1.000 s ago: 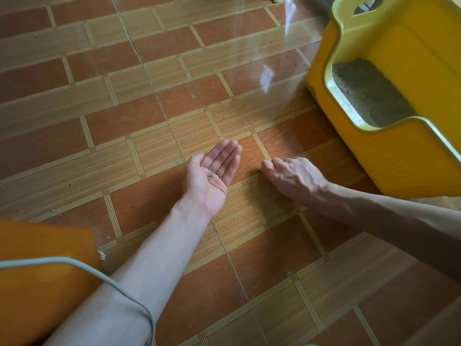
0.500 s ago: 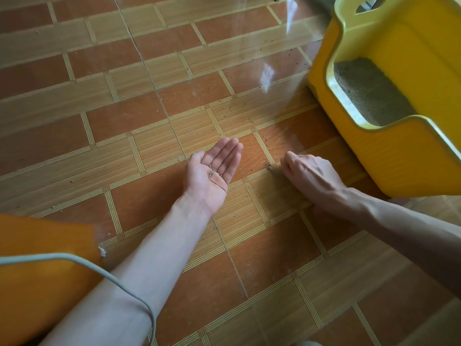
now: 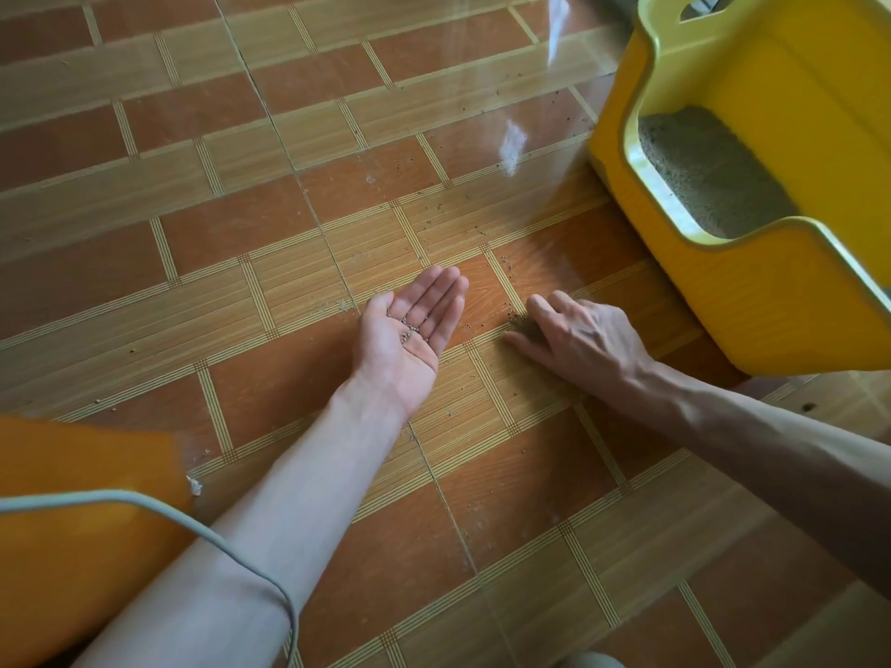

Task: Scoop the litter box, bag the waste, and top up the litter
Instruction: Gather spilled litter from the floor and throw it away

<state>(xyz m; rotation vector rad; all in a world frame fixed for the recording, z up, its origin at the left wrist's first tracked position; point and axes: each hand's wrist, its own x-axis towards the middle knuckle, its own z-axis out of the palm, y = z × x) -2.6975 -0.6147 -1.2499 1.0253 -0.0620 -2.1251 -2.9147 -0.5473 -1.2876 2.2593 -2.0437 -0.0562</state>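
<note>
The right hand's fingers (image 3: pixel 542 306) curl loosely on the floor (image 3: pixel 289 185), raking a small pile of grains (image 3: pixel 518 323) and gripping nothing. The left hand (image 3: pixel 410 325) lies palm up just to the left, fingers straight, cupping a few granules (image 3: pixel 412 330). These look tiny, light, hard and prone to roll, so they are best swept together, not pinched. The glossy tile is speckled with strays. The yellow litter box (image 3: pixel 752 301), litter (image 3: pixel 699 171) inside, stands at far right.

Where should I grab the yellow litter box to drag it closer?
Probably the cut-out handle in the tall back wall of the yellow litter box, reached from above. The low front lip beside the litter is wide and rounded, likely harder to hook.
</note>
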